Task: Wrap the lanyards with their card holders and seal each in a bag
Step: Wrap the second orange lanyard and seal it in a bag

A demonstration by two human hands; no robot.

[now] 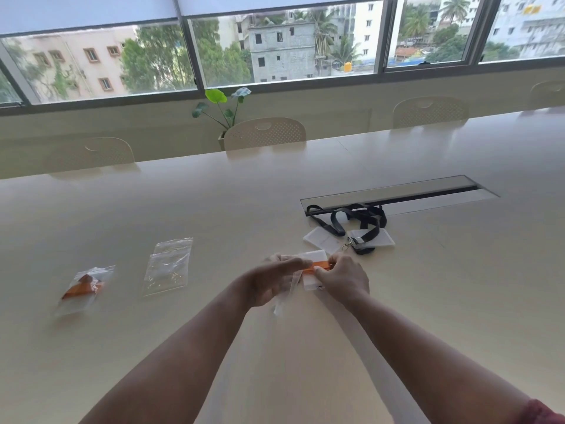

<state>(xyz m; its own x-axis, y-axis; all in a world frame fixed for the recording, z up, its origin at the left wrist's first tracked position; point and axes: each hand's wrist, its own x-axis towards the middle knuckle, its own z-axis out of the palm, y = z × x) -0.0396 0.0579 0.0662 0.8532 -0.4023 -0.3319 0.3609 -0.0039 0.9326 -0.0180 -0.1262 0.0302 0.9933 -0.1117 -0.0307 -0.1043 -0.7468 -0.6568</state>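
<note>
long pale table (153, 347), smooth, matte, with a narrow metal cable hatch (397, 194) set flush. black lanyards (360, 220), flat woven straps, lay tangled over two frosted card holders (324, 238) beside the hatch. empty clear bags (167, 266), glossy and crinkled, lay stacked at left; a sealed bag (82, 289) with orange strap sat further left. left hand (269, 284) pinched an open bag's mouth. right hand (344, 276), fingers curled, gripped the orange-wrapped card holder (315, 269) at that mouth, above the table's middle.

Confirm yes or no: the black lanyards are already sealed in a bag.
No, the black lanyards lie loose on the table.
</note>
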